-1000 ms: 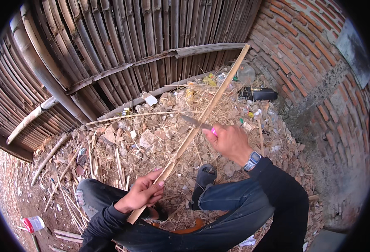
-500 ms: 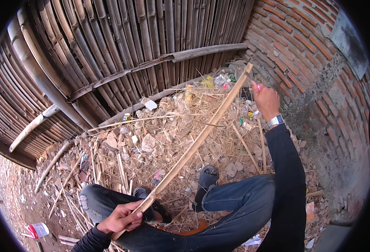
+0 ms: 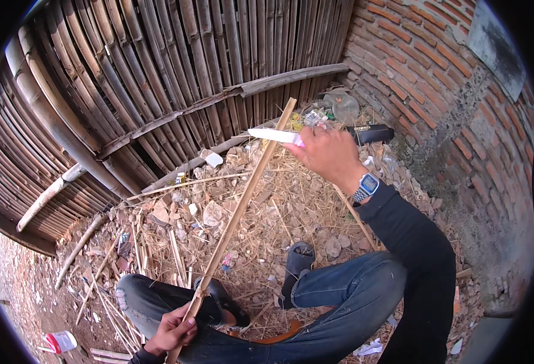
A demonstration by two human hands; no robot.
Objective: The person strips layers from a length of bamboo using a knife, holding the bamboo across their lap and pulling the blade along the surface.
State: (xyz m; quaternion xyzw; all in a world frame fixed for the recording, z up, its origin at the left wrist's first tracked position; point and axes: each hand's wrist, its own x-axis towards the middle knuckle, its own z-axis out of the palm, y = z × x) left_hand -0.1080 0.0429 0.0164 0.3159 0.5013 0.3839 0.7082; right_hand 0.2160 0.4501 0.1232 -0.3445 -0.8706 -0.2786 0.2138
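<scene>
While the long bamboo strip (image 3: 231, 224) already stands apart as a separate, narrow length, the work on it looks to be partway through. A rough, raised joint (image 3: 201, 289) shows on its lower part, just above the left hand (image 3: 177, 328), so I judge that at least this spot remains unsmoothed; how much of the face is finished I cannot tell. Several loose strips (image 3: 176, 255) lie on the littered ground, but whether they are worked or waiting is unclear.

The strip slants up and away from the person, its lower end by the left thigh and its far tip in front of the bamboo fence (image 3: 230, 48). The left hand is clamped on it near the lower end, thumb on top. The right hand (image 3: 330, 155) is closed around the handle of a knife (image 3: 269, 135), just to the right of the strip near its far tip, with the blade pointing left across it. Blade and strip overlap in the view; whether the edge is biting in, I cannot tell.
</scene>
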